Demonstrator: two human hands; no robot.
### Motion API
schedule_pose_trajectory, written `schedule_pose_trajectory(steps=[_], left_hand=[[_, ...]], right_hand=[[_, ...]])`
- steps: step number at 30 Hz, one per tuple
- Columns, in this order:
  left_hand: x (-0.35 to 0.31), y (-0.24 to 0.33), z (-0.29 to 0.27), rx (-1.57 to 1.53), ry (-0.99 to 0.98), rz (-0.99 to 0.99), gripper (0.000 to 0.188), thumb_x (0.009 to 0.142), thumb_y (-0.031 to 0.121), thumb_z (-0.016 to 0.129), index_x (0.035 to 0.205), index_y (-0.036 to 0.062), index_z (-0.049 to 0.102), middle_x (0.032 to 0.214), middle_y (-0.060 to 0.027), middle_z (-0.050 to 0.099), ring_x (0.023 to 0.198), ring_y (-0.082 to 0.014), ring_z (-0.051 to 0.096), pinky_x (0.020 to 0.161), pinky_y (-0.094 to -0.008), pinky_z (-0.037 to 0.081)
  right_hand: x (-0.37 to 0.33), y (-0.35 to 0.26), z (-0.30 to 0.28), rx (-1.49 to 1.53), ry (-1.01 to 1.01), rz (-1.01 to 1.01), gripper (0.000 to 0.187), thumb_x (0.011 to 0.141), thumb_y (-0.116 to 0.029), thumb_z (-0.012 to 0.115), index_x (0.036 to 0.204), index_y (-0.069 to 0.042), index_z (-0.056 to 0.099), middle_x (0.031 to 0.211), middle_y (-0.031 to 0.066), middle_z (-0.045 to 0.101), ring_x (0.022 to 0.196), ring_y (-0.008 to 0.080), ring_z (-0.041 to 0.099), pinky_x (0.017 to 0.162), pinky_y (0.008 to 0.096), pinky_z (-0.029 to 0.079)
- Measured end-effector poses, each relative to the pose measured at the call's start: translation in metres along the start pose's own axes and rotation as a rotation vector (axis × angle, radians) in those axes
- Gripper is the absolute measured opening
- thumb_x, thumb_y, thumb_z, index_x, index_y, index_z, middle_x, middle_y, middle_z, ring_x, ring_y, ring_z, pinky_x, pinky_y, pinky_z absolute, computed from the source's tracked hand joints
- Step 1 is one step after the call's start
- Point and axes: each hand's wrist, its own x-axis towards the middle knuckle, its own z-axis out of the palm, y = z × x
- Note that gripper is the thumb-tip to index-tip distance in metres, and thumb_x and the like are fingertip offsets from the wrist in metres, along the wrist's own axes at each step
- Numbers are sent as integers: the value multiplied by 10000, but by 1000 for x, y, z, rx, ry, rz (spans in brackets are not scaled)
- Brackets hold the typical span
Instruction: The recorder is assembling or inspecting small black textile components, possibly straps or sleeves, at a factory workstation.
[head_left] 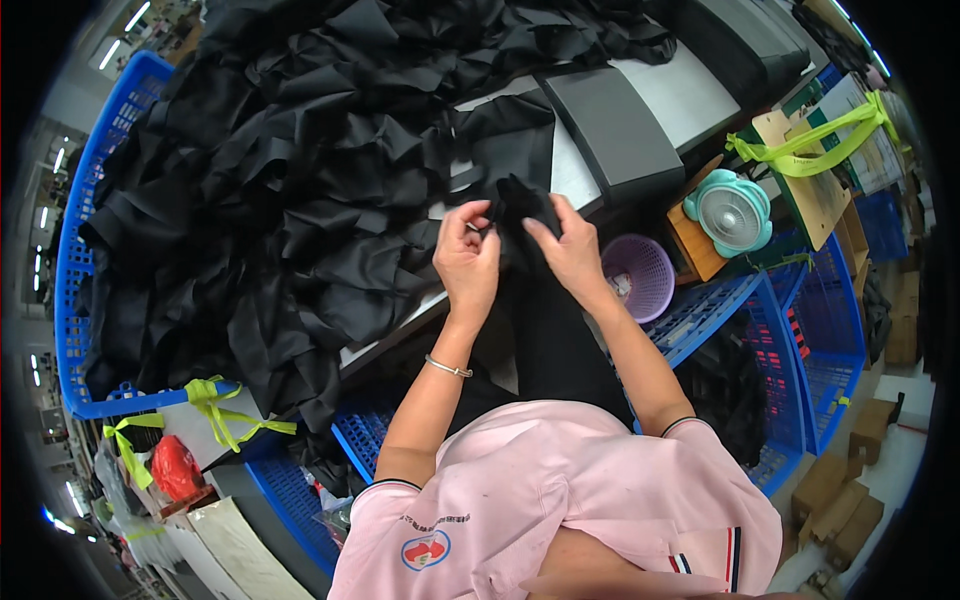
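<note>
Black fabric (300, 170) lay heaped from nine to twelve o'clock; a teal fan (733, 217) stood past two, a purple basket (657, 280) at three. Near twelve, the left hand (468, 262) and right hand (574, 255) pinched a small black cloth (520, 205) between thumbs and curled fingers.

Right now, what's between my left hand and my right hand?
Bunched black fabric is between your left hand and your right hand, as the head view shows.
</note>
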Motion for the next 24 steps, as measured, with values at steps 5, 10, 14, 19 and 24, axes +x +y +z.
schedule_pose_trajectory(steps=[5,10,14,19,24], left_hand=[[17,15,-24,105,7,65,423,743,-163,546,1083,43,692,949,27,608,691,-26,459,625,-181,394],[44,33,-32,82,-272,224,265,798,-1,668,1057,46,705,1005,-22,648,715,-88,500,696,-224,445],[92,32,-5,173,-503,242,275,886,207,718,1113,53,733,1232,-122,681,1137,-264,632,988,-347,482],[111,-61,28,800,-765,134,882,856,450,741,1553,84,342,1633,-264,205,1534,-383,167,1201,-623,124],[123,-51,44,824,-651,16,835,876,312,721,1573,112,306,1642,-260,181,1528,-384,190,1192,-631,158]], right_hand=[[26,27,-20,-231,219,41,256,868,-74,653,1123,-95,658,759,199,682,723,400,680,632,450,518],[7,51,-18,-274,115,36,169,911,-127,647,1076,-101,678,704,194,661,688,397,675,605,451,509],[-2,46,-21,-158,88,-12,210,913,-172,676,1109,-98,685,733,186,675,700,377,683,604,422,506],[24,10,-51,-113,25,-12,236,850,-139,754,1065,-57,704,792,101,651,637,228,654,612,355,514],[86,33,-80,-649,268,-279,322,792,-196,810,1068,-89,682,1023,80,642,948,306,652,789,409,540]])
